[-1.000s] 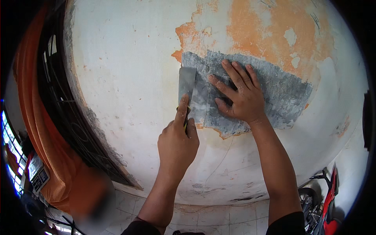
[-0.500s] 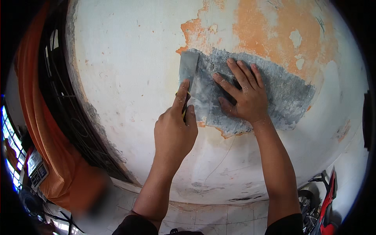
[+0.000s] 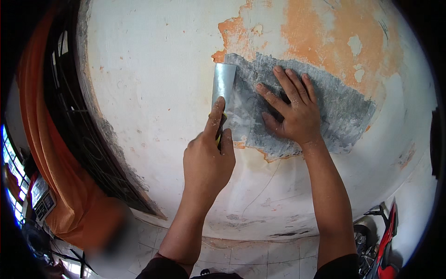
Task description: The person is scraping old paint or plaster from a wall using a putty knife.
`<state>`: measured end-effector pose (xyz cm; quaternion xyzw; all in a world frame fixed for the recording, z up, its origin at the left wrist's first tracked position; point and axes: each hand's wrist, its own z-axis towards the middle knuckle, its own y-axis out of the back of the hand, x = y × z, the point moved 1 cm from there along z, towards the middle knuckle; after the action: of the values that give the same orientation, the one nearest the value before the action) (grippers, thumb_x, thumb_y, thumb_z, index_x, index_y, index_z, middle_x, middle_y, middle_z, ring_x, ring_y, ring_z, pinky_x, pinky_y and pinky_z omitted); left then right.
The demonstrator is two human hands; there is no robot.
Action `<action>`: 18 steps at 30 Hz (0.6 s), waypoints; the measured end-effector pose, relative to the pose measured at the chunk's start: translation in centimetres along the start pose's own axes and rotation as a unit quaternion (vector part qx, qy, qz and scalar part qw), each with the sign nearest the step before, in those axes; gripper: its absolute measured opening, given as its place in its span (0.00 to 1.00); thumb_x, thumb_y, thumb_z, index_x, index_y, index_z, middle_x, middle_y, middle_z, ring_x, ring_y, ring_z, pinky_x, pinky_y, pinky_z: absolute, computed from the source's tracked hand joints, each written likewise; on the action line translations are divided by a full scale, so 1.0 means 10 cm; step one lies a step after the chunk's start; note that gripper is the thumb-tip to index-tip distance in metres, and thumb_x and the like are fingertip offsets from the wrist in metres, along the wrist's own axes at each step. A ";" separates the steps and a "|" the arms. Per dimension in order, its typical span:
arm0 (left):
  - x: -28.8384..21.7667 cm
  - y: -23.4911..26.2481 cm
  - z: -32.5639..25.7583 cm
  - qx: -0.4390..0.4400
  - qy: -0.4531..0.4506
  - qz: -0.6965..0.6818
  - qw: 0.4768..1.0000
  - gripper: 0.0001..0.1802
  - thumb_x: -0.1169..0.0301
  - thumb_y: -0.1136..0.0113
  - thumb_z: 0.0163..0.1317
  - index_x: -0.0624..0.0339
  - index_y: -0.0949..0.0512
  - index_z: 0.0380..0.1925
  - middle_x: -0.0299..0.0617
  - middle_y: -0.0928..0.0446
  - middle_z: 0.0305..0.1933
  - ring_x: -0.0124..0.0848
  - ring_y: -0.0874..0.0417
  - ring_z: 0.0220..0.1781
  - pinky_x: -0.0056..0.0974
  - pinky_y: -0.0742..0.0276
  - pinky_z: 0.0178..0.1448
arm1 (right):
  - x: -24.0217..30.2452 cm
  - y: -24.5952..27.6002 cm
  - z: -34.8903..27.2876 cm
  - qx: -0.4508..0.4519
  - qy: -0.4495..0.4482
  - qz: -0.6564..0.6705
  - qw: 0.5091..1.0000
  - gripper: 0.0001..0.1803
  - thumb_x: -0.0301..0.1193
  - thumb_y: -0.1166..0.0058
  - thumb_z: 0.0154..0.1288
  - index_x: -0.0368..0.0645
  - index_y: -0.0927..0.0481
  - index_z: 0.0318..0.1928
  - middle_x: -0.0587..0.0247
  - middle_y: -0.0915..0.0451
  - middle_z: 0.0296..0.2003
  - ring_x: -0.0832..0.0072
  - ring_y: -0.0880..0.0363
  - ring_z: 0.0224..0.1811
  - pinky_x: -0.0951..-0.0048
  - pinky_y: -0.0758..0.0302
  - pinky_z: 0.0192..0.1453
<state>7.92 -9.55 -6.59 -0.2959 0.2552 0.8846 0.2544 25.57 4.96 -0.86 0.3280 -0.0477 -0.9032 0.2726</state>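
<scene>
My left hand (image 3: 209,156) is closed round the handle of a putty knife (image 3: 224,79), its index finger stretched along the metal blade. The blade lies against the wall at the left border of a bare grey patch (image 3: 339,111), where paint has come off. Some of the yellow and black handle shows between thumb and finger; the rest is hidden in the palm. My right hand (image 3: 297,114) rests on the grey patch with fingers spread, holding nothing visible. Orange undercoat (image 3: 320,32) shows above the patch, with ragged white paint (image 3: 148,93) to the left.
On the left, a dark metal grille (image 3: 74,111) stands beside an orange curtain (image 3: 51,158). Pale floor tiles (image 3: 251,253) run below the wall. A red and black vehicle part (image 3: 388,242), possibly a motorbike's, stands at the lower right.
The putty knife's blade has tilted a little and now catches more light; its tip sits slightly lower against the patch border. My right hand stays spread on the wall.
</scene>
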 end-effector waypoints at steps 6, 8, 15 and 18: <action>0.61 -0.25 -0.80 0.027 0.023 0.056 0.998 0.36 0.72 0.44 0.70 0.43 0.38 0.78 0.54 0.16 0.31 0.50 0.13 0.29 0.49 0.18 0.34 | 0.03 -0.02 0.04 -0.017 0.006 0.013 1.000 0.27 0.50 0.46 0.67 0.72 0.21 0.67 0.63 0.36 0.77 0.63 0.38 0.79 0.50 0.50 0.84; 0.64 -0.26 -0.78 0.038 0.033 0.065 0.997 0.36 0.72 0.44 0.70 0.41 0.38 0.78 0.53 0.16 0.32 0.50 0.14 0.28 0.49 0.19 0.34 | 0.03 -0.01 0.06 -0.015 0.003 0.007 1.000 0.28 0.50 0.45 0.65 0.73 0.22 0.67 0.64 0.35 0.77 0.64 0.38 0.79 0.50 0.49 0.84; 0.44 -0.19 -0.57 0.047 0.016 0.046 0.998 0.38 0.72 0.43 0.70 0.39 0.41 0.79 0.50 0.15 0.33 0.49 0.13 0.29 0.50 0.18 0.34 | -0.01 0.01 0.00 -0.012 -0.001 -0.005 1.000 0.30 0.50 0.45 0.65 0.75 0.23 0.69 0.65 0.34 0.76 0.65 0.37 0.78 0.50 0.48 0.84; 0.67 -0.30 -0.82 0.008 -0.015 0.056 0.998 0.39 0.72 0.43 0.70 0.40 0.41 0.79 0.48 0.16 0.31 0.48 0.14 0.28 0.50 0.19 0.33 | 0.02 0.00 0.03 -0.008 -0.002 0.000 1.000 0.29 0.50 0.45 0.65 0.75 0.23 0.69 0.66 0.34 0.76 0.66 0.37 0.78 0.50 0.48 0.84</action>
<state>8.28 -10.27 -17.59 -0.2655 0.2748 0.8998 0.2106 25.29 4.85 -0.74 0.3244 -0.0410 -0.9041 0.2753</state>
